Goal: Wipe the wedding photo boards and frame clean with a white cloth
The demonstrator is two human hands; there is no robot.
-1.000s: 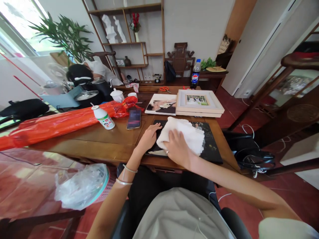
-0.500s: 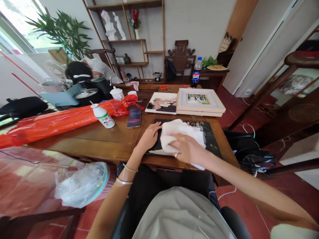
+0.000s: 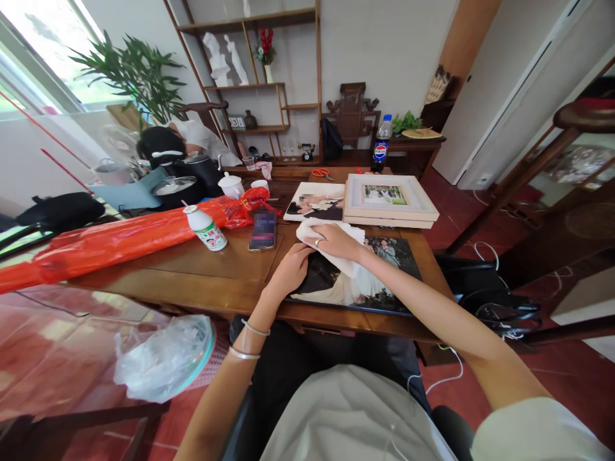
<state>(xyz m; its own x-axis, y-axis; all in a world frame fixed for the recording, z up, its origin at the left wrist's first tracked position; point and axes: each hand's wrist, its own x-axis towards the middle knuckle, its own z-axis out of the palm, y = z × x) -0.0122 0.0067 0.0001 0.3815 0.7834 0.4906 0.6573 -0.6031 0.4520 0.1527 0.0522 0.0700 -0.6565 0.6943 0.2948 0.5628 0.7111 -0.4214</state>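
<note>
A dark photo panel (image 3: 355, 289) with figures in pale clothes lies flat on the wooden table in front of me. My right hand (image 3: 336, 242) grips a white cloth (image 3: 353, 264) and presses it on the panel's far left corner. The cloth is bunched under my fingers and hides that corner. At the panel's left edge rests my left hand (image 3: 292, 267), its fingers stretched out on the border and their tips close to the cloth.
Behind the panel lie a photo print (image 3: 314, 202) and stacked white frames (image 3: 391, 200). A phone (image 3: 262, 230), a white bottle (image 3: 205, 228) and a red plastic-wrapped bundle (image 3: 125, 237) are to the left. A cola bottle (image 3: 381, 146) and orange-handled scissors (image 3: 321, 173) stand farther back.
My right hand has moved the cloth away from me and left, from the panel's middle to its far left corner. More of the picture shows. My left hand stays at the left edge.
</note>
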